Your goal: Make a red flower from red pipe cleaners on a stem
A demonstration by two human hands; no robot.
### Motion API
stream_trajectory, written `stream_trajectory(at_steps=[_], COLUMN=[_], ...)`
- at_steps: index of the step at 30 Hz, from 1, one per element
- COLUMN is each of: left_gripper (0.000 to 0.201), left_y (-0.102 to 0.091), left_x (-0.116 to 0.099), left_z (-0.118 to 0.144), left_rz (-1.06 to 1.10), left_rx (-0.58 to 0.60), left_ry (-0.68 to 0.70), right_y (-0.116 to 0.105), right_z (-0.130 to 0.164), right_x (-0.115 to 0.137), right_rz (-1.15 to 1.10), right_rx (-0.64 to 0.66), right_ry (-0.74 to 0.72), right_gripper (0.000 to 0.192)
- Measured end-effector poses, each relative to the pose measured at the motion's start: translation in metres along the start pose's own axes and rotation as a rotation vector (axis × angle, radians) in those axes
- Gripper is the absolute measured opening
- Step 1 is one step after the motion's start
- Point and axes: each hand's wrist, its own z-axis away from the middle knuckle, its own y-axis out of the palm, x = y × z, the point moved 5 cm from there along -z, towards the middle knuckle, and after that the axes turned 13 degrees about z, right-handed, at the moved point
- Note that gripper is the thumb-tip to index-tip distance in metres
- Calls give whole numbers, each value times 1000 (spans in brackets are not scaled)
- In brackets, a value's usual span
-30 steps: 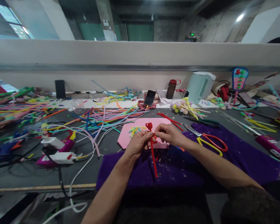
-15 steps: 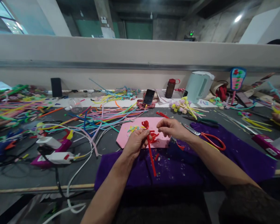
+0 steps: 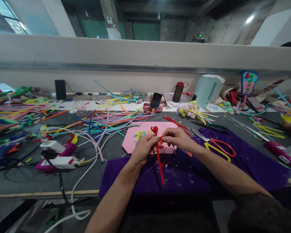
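Head view, inspected from my remote station: both hands meet over the near middle of the bench, above the near edge of a pink foam sheet point(image 3: 145, 137) and the far edge of a purple cloth point(image 3: 184, 176); the left hand point(image 3: 143, 149) is closed around a red pipe-cleaner stem point(image 3: 159, 165) just below its curled top, thumb and fingers pinched on it; the right hand point(image 3: 177, 138) pinches a short red side piece at the same point, fingertips closed, nothing else in it; the stem hangs down toward me over the cloth, its lower end free.

I judge the stem very light, soft-piled over a thin wire core; it should bend readily and keep whatever bend it is given, so a hard squeeze would kink it; the pile gives good friction, so slipping seems unlikely; the curled head looks easily crushed. The best hold, in my judgement, is on the straight stem just under the curl, close to the wrap.

Red-handled scissors point(image 3: 219, 147) lie right of the hands on the cloth; loose coloured pipe cleaners point(image 3: 111, 121) are spread far left.
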Motion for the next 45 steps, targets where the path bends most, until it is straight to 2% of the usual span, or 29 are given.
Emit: stream_trajectory(at_steps=[4,7,15,19,25,32,40,42,45], left_gripper=[29,28,28,28,27,27,27,27,28], left_y=[-1,-1,0,2,1,4,2,1,1], left_x=[0,-1,-1,-2,-4,-4,-2,-2,-1], left_z=[0,1,4,5,5,8,8,7,6], left_rz=[-1,8,-2,-10,-18,30,40,54,70], left_rx=[-12,-9,3,1,-4,20,7,14,23], left_ry=[1,5,-15,-23,-17,-27,-22,-23,-32], right_y=[1,4,9,11,9,17,18,14,2], right_z=[-1,-3,-4,-4,-6,-3,-3,-4,-5], right_x=[-5,-11,-24,-25,-28,-23,-21,-21,-16], right_rz=[-113,-220,-498,-569,-568,-627,-624,-567,-362], right_rx=[-43,-17,165,241,168,266,270,241,97], right_ry=[54,102,235,274,291,246,215,209,115], right_gripper=[14,13,16,17,16,16,20,20,20])
